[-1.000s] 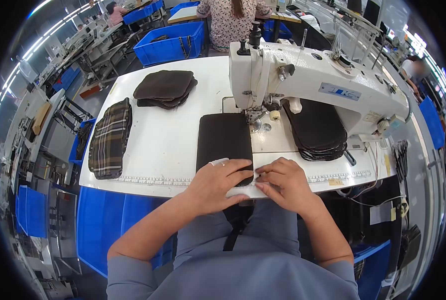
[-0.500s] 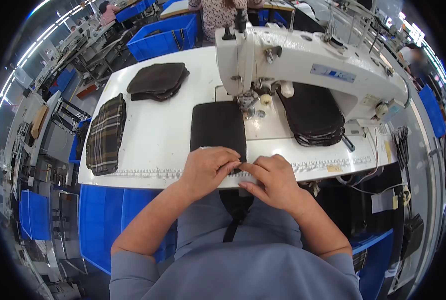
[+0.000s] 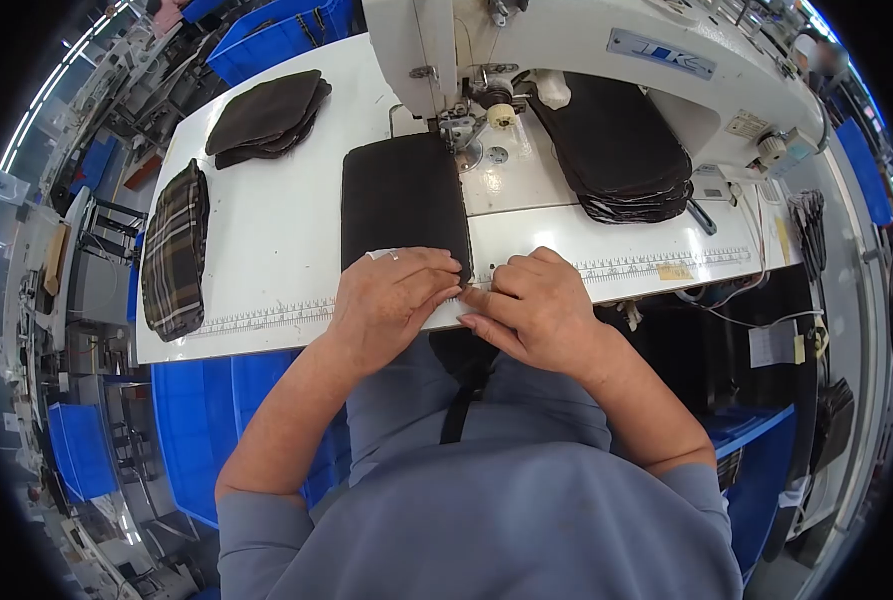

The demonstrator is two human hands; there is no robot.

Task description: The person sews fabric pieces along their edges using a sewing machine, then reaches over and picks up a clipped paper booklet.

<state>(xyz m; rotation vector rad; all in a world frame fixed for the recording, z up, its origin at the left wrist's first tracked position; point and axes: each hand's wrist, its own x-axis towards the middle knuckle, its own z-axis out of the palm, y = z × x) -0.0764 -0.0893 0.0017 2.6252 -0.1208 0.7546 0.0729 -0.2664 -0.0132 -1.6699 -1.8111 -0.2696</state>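
A dark fabric panel (image 3: 403,195) lies flat on the white sewing table, its far right edge at the needle area of the sewing machine (image 3: 466,130). My left hand (image 3: 391,300) rests on the panel's near end, thumb and fingers pinched at its near right corner. Close beside it, my right hand (image 3: 531,312) is closed, with index finger and thumb at the same corner. The fingertips of both hands almost meet there. Exactly what the right fingers grip is hidden.
Stacked dark panels (image 3: 616,150) lie under the machine arm; another dark stack (image 3: 269,115) sits at the back left. A plaid fabric stack (image 3: 176,250) is on the left. A printed ruler (image 3: 266,318) runs along the front edge. Blue bins (image 3: 191,420) stand below.
The view has tilted down and shifted, so the table and machine appear higher and larger. Both hands remain at the panel's near right corner, with little change in grip.
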